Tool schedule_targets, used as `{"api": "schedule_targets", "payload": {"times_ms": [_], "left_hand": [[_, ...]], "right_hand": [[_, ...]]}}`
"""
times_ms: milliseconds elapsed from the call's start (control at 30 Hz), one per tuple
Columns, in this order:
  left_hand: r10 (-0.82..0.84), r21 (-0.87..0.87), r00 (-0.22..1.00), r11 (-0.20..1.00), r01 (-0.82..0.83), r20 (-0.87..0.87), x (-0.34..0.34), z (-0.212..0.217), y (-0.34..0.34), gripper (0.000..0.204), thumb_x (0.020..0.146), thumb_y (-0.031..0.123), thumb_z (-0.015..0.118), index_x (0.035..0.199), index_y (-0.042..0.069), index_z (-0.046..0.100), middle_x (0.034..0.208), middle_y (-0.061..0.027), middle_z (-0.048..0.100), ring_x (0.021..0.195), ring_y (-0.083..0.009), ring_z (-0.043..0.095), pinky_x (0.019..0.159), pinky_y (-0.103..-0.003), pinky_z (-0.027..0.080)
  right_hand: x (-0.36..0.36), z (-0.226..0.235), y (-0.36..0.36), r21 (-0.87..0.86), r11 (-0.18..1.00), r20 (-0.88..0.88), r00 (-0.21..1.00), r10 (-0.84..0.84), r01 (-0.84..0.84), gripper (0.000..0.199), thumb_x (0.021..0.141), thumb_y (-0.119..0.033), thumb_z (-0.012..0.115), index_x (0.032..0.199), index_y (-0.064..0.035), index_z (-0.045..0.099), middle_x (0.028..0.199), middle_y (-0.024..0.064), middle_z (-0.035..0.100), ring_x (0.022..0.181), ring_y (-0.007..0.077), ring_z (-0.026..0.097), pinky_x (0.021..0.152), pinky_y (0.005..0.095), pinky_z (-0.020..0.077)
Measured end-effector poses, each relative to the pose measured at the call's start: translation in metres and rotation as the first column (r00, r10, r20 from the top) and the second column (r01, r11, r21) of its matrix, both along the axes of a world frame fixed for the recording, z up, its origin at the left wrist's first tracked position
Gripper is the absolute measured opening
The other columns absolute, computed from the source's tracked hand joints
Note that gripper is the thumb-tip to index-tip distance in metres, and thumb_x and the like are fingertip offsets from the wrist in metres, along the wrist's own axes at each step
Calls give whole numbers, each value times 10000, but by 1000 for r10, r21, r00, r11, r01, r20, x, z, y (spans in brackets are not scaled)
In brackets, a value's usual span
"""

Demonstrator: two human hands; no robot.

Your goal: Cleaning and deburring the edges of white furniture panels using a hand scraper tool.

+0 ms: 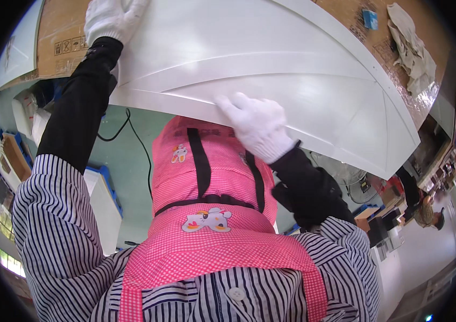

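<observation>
A large white panel (228,37) with raised curved lines and a folded rim lies in front of me. My left hand (112,20), in a white knitted glove, rests at the panel's far left edge. Its visible fingers are spread, and their tips are cut off by the top of the picture. At the near edge, my right hand (260,126), gloved alike, has its fingers bent over the rim, the index finger pointing left along the surface. Its thumb is hidden.
Brown cardboard (61,37) lies under the panel. On its right part are a crumpled whitish cloth (411,51) and a small blue item (370,19). A black cable (141,145) hangs at the near side. A fan (349,174) stands right; another person (426,212) is farther off.
</observation>
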State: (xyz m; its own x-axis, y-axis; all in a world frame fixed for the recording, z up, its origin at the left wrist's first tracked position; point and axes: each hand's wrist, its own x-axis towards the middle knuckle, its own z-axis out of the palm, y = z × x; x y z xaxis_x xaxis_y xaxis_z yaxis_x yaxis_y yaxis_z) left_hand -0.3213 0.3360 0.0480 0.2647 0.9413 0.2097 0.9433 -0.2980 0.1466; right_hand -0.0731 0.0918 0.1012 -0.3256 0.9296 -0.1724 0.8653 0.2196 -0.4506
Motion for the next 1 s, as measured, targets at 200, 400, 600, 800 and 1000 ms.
{"api": "schedule_targets", "payload": {"times_ms": [200,400,600,800,1000], "left_hand": [[-26,25,1000,999,25,16,-2,-5,1,735,890,426,633,1487,42,441,1498,-250,453,1413,-402,398,1185,-456,304],[-43,42,999,998,42,29,-4,-8,1,718,898,406,636,1476,23,452,1489,-247,465,1407,-399,410,1187,-443,307],[-114,65,993,991,113,13,-23,-23,23,756,938,564,571,1542,144,398,1571,-149,412,1464,-320,362,1207,-414,281],[-141,53,990,989,140,7,-34,-30,28,791,932,586,570,1546,120,389,1577,-171,396,1471,-317,353,1210,-405,275],[-75,38,992,997,72,98,-9,-14,12,685,904,346,664,1463,2,469,1488,-225,487,1420,-352,423,1197,-397,301]], "right_hand": [[142,40,-85,-244,967,355,935,21,71,478,825,-86,614,1286,-209,637,851,75,595,688,305,639,595,411,512],[223,49,-137,-345,905,325,936,-134,249,383,887,-135,643,1264,-203,658,901,76,628,757,304,650,636,400,520],[229,35,-129,-319,930,175,976,-129,180,395,877,-124,635,1259,-217,660,891,74,608,779,288,645,642,406,509],[189,22,-98,-265,964,116,993,9,22,427,857,-80,603,1258,-218,652,863,71,595,738,282,641,612,402,505],[81,11,-42,-151,988,-3,1000,-29,28,225,848,-81,589,1061,-143,633,842,64,600,678,261,661,561,382,518]]}}
